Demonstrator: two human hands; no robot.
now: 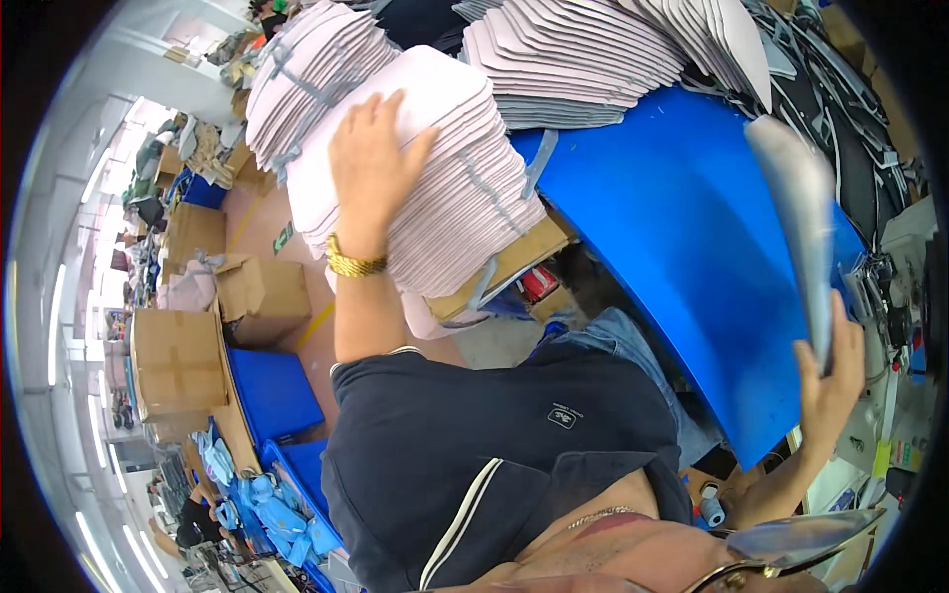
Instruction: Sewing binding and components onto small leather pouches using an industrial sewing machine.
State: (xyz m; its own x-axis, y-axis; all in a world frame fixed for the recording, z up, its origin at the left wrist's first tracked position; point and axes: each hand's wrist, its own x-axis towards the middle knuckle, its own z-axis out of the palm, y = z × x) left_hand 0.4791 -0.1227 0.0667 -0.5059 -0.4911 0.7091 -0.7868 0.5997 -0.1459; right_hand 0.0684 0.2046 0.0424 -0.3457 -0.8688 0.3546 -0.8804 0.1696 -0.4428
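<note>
My left hand [378,163] lies with spread fingers on top of a tall stack of pale pink fabric panels [435,208], a gold watch at its wrist. Grey strips cross the stack's side. Over at the right, my right hand [832,368] pinches the lower end of a pale panel [796,203] between thumb and fingers. Motion blurs this panel, and it stands edge-on above the blue tabletop [682,217]. Behind the left hand leans another bundle of pink panels [306,74], tied with grey strips.
More pale panels [563,54] are piled at the table's far side, with black straps or trimmings [840,109] to their right. Cardboard boxes [178,361], blue bins [272,390] and light blue garments [272,509] stand on the left. A red item [539,284] shows beneath the stack's board.
</note>
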